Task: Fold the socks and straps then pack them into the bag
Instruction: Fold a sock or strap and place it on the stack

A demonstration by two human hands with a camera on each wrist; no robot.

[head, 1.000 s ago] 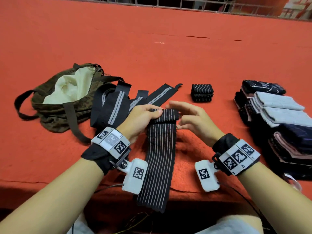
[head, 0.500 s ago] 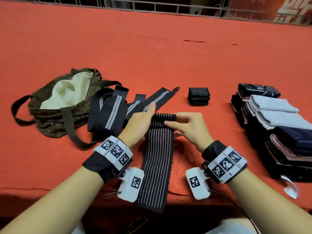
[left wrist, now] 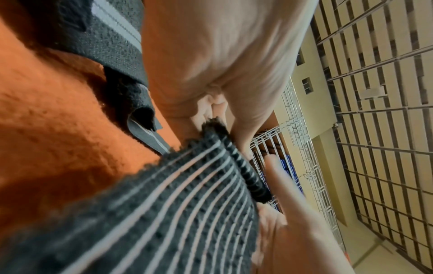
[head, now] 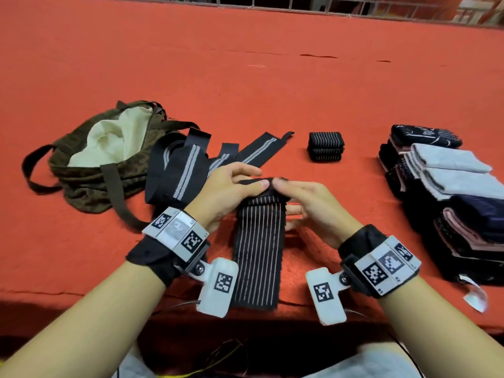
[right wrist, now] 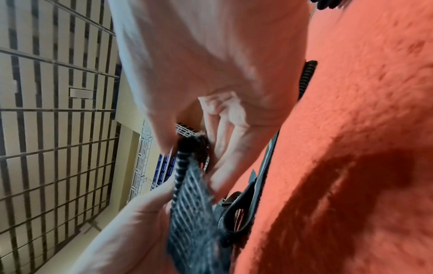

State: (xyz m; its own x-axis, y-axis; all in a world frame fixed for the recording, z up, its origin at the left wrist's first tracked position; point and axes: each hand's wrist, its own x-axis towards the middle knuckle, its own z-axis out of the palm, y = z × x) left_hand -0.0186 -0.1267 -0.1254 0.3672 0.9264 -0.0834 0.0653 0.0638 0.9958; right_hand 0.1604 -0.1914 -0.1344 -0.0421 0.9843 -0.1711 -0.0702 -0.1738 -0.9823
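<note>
Left hand [head: 231,186]: thumb and fingers pinch the rolled top end of the striped strap [head: 259,249].
Right hand [head: 308,203]: pinches the same roll from the opposite side.
Strap: its tail runs from the grip toward the person.
Bag [head: 90,170]: left of the grip, mouth open.
Loose straps [head: 185,165]: between bag and grip.
Folded strap [head: 326,145]: just beyond the grip.
Sock stack [head: 450,192]: well right.

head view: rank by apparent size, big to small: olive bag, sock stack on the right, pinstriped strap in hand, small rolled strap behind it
1-2. olive bag and sock stack: they look alike, and the stack is cut off at the frame edge, so no ranking.
3. pinstriped strap, nearer the camera, so it may look larger than it is.
4. rolled strap, clearly smallest.
</note>
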